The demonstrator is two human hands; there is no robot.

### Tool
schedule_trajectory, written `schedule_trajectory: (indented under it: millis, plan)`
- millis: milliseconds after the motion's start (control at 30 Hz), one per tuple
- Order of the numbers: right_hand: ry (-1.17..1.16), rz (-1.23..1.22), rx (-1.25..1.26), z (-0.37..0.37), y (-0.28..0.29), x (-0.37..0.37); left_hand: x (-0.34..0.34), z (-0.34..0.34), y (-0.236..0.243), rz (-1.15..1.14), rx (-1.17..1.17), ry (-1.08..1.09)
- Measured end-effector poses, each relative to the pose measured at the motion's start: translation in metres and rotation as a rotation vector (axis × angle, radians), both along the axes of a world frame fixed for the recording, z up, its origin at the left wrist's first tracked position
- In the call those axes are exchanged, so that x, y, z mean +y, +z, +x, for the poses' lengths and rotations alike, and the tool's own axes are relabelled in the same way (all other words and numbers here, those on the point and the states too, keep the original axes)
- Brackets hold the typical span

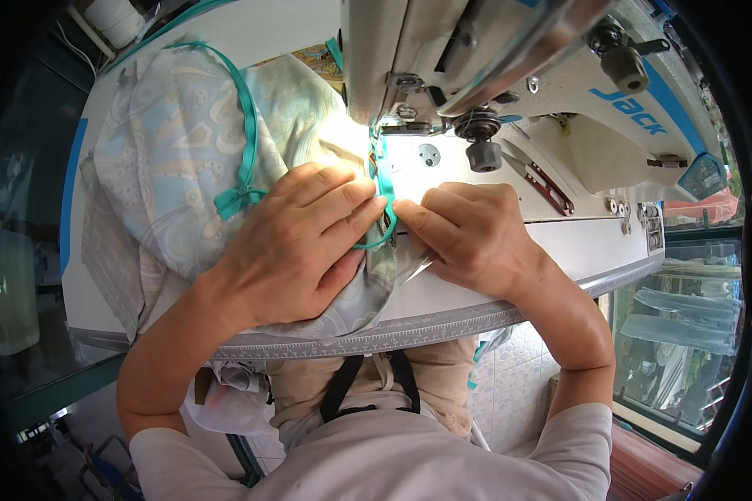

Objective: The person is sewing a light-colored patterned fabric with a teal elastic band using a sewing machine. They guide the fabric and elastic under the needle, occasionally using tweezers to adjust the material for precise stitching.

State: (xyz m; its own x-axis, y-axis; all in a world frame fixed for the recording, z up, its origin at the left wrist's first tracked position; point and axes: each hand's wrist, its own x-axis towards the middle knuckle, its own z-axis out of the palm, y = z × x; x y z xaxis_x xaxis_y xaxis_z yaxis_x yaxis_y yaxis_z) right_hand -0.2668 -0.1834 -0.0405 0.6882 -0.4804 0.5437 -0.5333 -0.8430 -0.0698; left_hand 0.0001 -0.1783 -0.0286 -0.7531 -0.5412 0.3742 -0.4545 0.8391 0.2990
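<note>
A teal zipper (388, 179) runs along the edge of pale paisley-patterned fabric (184, 142), leading up under the sewing machine's needle area. My left hand (297, 242) lies over the fabric, its fingers pressed together and thumb and fingertips closed on the zipper's edge. Opposite it, my right hand (476, 238) is curled, thumb and forefinger pinching the same teal tape. A thin pointed metal blade (418, 267) sticks out below my right palm; the rest of that tool is hidden. Another length of teal zipper tape (246, 125) loops across the fabric, its end beside my left wrist.
The sewing machine head (468, 58) stands close above and beyond my hands, its lamp lit. Small snips with reddish-brown handles (547, 185) lie on the machine bed to the right. A ruler-marked strip (376, 338) edges the table's front. A white thread cone (113, 21) stands far left.
</note>
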Motion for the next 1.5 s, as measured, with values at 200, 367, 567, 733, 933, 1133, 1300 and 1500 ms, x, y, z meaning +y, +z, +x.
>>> schedule_trajectory:
  millis: [200,367,567,733,933,1133,1300,1500]
  plan:
    - [-0.010,0.078,0.026,-0.006,0.006,-0.003,0.000,0.001,0.001,0.008,-0.010,-0.012]
    - [0.011,0.071,0.050,-0.005,0.003,-0.006,-0.001,0.001,-0.001,0.006,-0.001,-0.012]
    - [0.013,0.100,0.105,-0.004,0.008,-0.002,-0.002,-0.005,0.005,0.050,-0.028,0.021]
    - [0.009,0.114,0.114,-0.003,0.007,-0.001,-0.002,-0.007,0.004,0.031,-0.109,0.030]
    - [0.000,0.087,0.052,-0.001,0.007,0.000,-0.001,-0.002,0.001,0.024,-0.112,0.024]
    - [-0.001,0.093,0.081,-0.002,0.010,0.000,-0.001,-0.007,0.003,0.027,-0.078,0.036]
    - [-0.005,0.089,0.058,0.000,0.008,0.000,-0.001,-0.009,0.004,0.017,-0.100,0.045]
    - [0.023,0.031,0.013,0.001,0.006,-0.002,-0.001,-0.004,0.002,0.027,-0.097,0.035]
